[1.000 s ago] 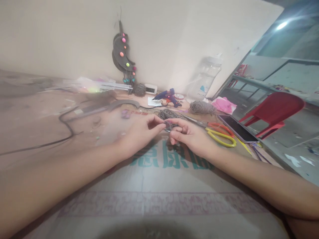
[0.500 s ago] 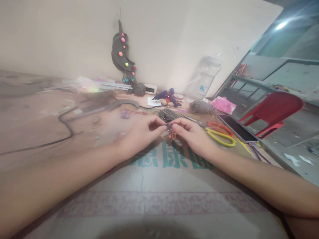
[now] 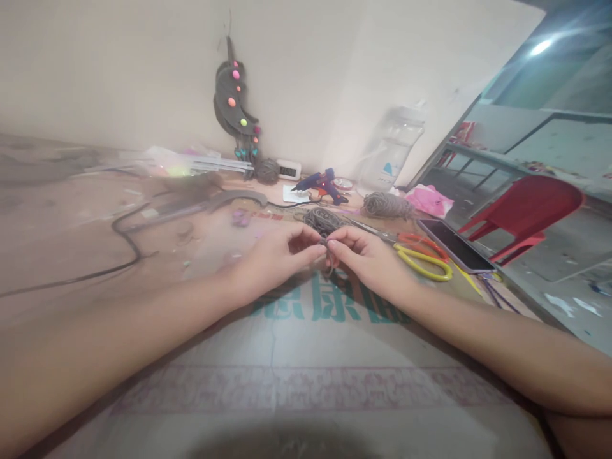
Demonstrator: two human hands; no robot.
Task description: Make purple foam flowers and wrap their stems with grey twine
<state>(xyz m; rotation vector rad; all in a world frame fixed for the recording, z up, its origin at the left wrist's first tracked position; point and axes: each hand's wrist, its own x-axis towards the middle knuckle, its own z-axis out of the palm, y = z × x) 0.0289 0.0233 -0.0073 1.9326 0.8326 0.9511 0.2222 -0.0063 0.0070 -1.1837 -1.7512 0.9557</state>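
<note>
My left hand [image 3: 291, 254] and my right hand [image 3: 359, 254] meet at the middle of the view, fingertips pinched together and nearly touching. Between them is a small piece of grey yarn [image 3: 329, 262], whose loose end hangs below the fingers; its finer shape is hidden. Just behind the fingertips lies a tangled bundle of grey yarn [image 3: 321, 219]. To the right of my right hand are scissors with yellow handles [image 3: 430, 268] and a second pair with orange handles [image 3: 423, 243].
A glue gun [image 3: 321, 185], a yarn skein [image 3: 386, 205], a water bottle [image 3: 392, 150] and a phone [image 3: 456, 247] stand or lie behind and right. A black cable [image 3: 127, 239] runs across the left. A decorated moon [image 3: 234, 99] hangs on the wall; a red chair [image 3: 526, 204] is beyond.
My left fingertips have shifted slightly right, closer to my right ones. The yarn end between them hangs a little differently.
</note>
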